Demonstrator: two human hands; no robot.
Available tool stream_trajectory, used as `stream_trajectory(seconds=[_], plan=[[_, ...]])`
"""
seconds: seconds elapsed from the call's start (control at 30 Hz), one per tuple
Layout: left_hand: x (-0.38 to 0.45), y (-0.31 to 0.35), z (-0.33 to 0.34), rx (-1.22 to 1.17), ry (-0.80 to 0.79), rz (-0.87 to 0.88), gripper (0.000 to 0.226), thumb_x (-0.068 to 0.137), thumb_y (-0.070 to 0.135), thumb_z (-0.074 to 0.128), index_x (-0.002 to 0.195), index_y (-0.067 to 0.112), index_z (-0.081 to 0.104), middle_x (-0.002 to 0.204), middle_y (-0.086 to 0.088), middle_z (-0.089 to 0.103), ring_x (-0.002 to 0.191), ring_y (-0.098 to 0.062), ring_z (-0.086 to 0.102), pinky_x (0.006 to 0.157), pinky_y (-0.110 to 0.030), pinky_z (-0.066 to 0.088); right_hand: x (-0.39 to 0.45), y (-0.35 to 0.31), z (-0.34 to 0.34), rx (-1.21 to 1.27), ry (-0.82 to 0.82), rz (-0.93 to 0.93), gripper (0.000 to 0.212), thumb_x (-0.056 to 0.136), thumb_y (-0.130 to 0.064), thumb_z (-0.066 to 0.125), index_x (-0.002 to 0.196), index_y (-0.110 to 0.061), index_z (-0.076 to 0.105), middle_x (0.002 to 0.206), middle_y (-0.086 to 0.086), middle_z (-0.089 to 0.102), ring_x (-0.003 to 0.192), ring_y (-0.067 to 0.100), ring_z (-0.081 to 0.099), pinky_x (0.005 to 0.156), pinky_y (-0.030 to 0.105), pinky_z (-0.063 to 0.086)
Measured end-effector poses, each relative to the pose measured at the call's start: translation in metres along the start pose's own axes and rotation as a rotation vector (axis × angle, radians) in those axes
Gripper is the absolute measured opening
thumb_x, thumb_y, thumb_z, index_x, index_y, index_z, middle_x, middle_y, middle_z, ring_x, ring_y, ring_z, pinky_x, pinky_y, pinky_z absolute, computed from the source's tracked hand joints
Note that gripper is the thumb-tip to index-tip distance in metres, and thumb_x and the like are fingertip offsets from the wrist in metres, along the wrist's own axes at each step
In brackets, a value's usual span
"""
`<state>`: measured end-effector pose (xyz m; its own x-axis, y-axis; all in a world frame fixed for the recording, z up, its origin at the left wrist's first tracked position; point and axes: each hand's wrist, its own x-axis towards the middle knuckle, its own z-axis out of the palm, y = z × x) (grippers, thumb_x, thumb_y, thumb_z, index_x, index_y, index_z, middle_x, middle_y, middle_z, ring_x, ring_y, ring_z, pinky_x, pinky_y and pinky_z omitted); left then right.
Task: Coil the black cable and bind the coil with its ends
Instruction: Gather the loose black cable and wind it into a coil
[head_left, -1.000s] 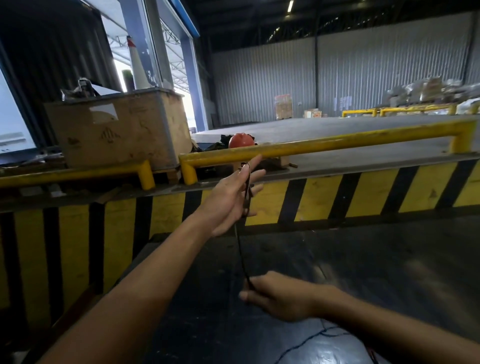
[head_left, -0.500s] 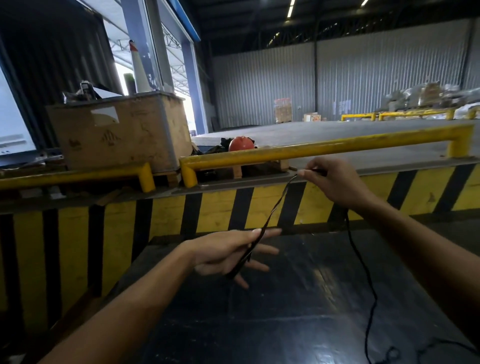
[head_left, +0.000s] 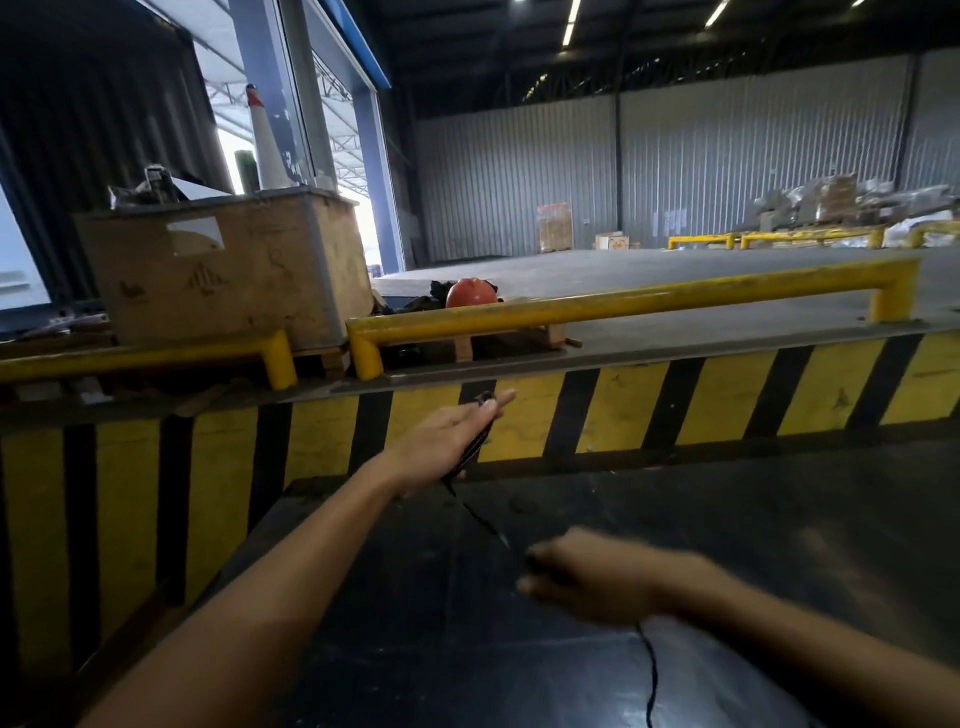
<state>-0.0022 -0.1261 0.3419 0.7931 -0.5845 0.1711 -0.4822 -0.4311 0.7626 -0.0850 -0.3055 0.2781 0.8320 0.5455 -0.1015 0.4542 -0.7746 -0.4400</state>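
My left hand (head_left: 447, 441) is stretched forward with its fingers nearly straight, and several loops of the thin black cable (head_left: 475, 447) lie across its palm, running from the fingertips down past the wrist. A taut strand leads from the loops down to my right hand (head_left: 582, 574), which is blurred and pinches the cable low over the dark table (head_left: 779, 545). From below the right hand the loose cable hangs down toward the bottom edge of the view.
A yellow and black striped barrier (head_left: 727, 400) rises right behind the table. Yellow guard rails (head_left: 623, 306) run along its top. A worn wooden crate (head_left: 223, 275) and a red helmet (head_left: 470, 293) sit beyond them.
My right hand has swung from up by the rail down to below the left hand, drawing the cable with it. My left hand has risen and turned upright.
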Motion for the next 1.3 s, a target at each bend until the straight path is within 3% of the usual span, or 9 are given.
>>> stream_trajectory(seconds=[0.1,0.2,0.4,0.6,0.7,0.8,0.93,1.1,1.3], plan=[[-0.007,-0.016,0.000,0.300,-0.123,-0.104,0.043,0.097,0.049,0.028,0.134,0.035,0.047,0.128,0.005,0.054,0.120,-0.016,0.048,0.103,-0.042,0.038,-0.009,0.016,-0.052,-0.105,0.171,0.022,0.016,0.094,-0.036,0.046,0.079,-0.034,0.052,0.078,-0.007,0.056,0.072,0.008,0.057,0.067,0.024,0.046],[-0.020,-0.009,0.012,0.294,-0.314,-0.236,0.038,0.099,0.043,0.028,0.120,0.029,0.057,0.102,0.010,0.060,0.094,-0.010,0.058,0.081,-0.027,0.042,-0.019,0.028,-0.103,-0.187,0.445,0.028,0.017,0.088,-0.035,0.055,0.078,-0.022,0.060,0.072,-0.004,0.057,0.064,0.007,0.055,0.059,0.022,0.043],[-0.030,0.011,0.026,-0.382,-0.581,-0.152,0.035,0.095,0.049,0.029,0.125,0.053,0.046,0.139,0.006,0.048,0.129,-0.027,0.049,0.096,-0.053,0.047,-0.008,0.051,-0.102,-0.057,0.922,0.025,0.019,0.085,-0.032,0.061,0.080,-0.014,0.061,0.065,-0.004,0.054,0.057,0.009,0.050,0.052,0.020,0.038],[-0.011,0.058,0.014,-1.038,-0.315,0.151,0.042,0.091,0.046,0.034,0.129,0.040,0.051,0.141,-0.004,0.048,0.118,-0.029,0.057,0.091,-0.065,0.042,0.015,0.039,0.027,0.180,0.404,0.058,0.027,0.097,-0.036,0.037,0.088,-0.025,0.060,0.082,-0.005,0.061,0.071,0.005,0.057,0.074,0.032,0.052],[0.000,0.056,0.013,-0.885,-0.080,0.155,0.036,0.093,0.045,0.033,0.122,0.047,0.053,0.148,0.005,0.037,0.135,-0.027,0.037,0.101,-0.067,0.029,0.005,0.020,0.056,0.114,0.194,-0.038,0.036,0.097,-0.037,0.038,0.082,-0.010,0.058,0.067,-0.006,0.054,0.059,0.003,0.049,0.063,0.020,0.042],[0.004,0.037,0.011,-0.285,0.169,0.157,0.040,0.099,0.042,0.027,0.137,0.041,0.041,0.146,0.003,0.041,0.131,-0.016,0.039,0.103,-0.045,0.035,-0.007,0.028,0.032,0.017,0.130,-0.008,0.035,0.096,-0.039,0.041,0.084,-0.011,0.058,0.071,0.001,0.057,0.062,0.013,0.054,0.067,0.035,0.050],[-0.003,0.007,0.016,0.430,-0.014,-0.021,0.037,0.100,0.037,0.032,0.118,0.019,0.058,0.099,-0.003,0.058,0.085,-0.014,0.057,0.074,-0.027,0.046,-0.029,0.042,-0.038,-0.094,0.246,0.010,0.018,0.093,-0.038,0.045,0.079,-0.032,0.054,0.073,-0.005,0.057,0.064,0.004,0.057,0.060,0.023,0.048],[-0.015,0.001,0.044,0.450,-0.292,-0.128,0.033,0.099,0.042,0.032,0.102,0.026,0.060,0.091,0.004,0.058,0.087,-0.014,0.057,0.077,-0.029,0.043,-0.057,0.055,-0.113,-0.063,0.607,-0.024,0.024,0.077,-0.044,0.060,0.079,-0.021,0.065,0.071,0.004,0.064,0.063,0.013,0.060,0.056,0.027,0.049],[-0.023,0.025,0.050,-0.075,-0.374,0.022,0.039,0.099,0.041,0.024,0.133,0.045,0.042,0.135,0.013,0.046,0.125,-0.014,0.047,0.099,-0.038,0.040,-0.038,0.078,-0.104,0.069,0.878,-0.012,0.022,0.082,-0.038,0.059,0.082,-0.017,0.066,0.063,-0.005,0.057,0.054,0.006,0.053,0.053,0.025,0.042]])
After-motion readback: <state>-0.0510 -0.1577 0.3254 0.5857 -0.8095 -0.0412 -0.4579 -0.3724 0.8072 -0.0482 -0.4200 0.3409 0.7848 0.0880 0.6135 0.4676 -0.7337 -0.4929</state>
